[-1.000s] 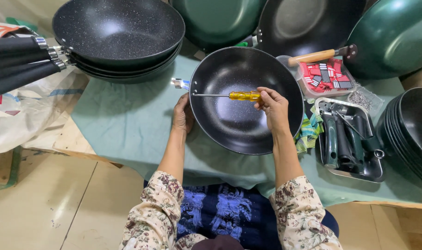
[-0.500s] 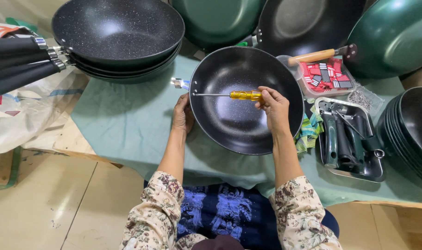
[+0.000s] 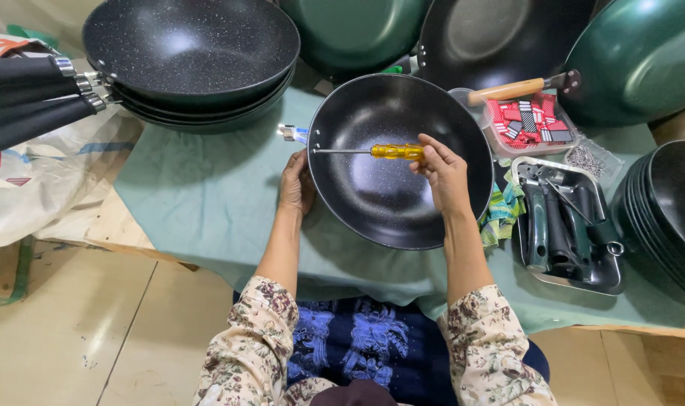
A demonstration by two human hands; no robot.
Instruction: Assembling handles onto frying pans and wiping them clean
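Observation:
A black speckled wok pan point(image 3: 387, 195) lies on the green cloth in front of me. My left hand point(image 3: 296, 184) grips its left rim from outside. In my right hand point(image 3: 441, 171) is a screwdriver with a yellow handle point(image 3: 395, 152), held level across the pan's inside. Its thin metal shaft points left and its tip meets the inner wall near a small bracket point(image 3: 291, 134) that sticks out from the rim.
A stack of black pans with long handles point(image 3: 192, 56) stands at the back left. Green pans point(image 3: 643, 56) and a dark pan point(image 3: 500, 37) line the back. A metal tray of dark handles point(image 3: 571, 225), a box of red parts point(image 3: 529, 120) and a hammer point(image 3: 519, 89) lie on the right.

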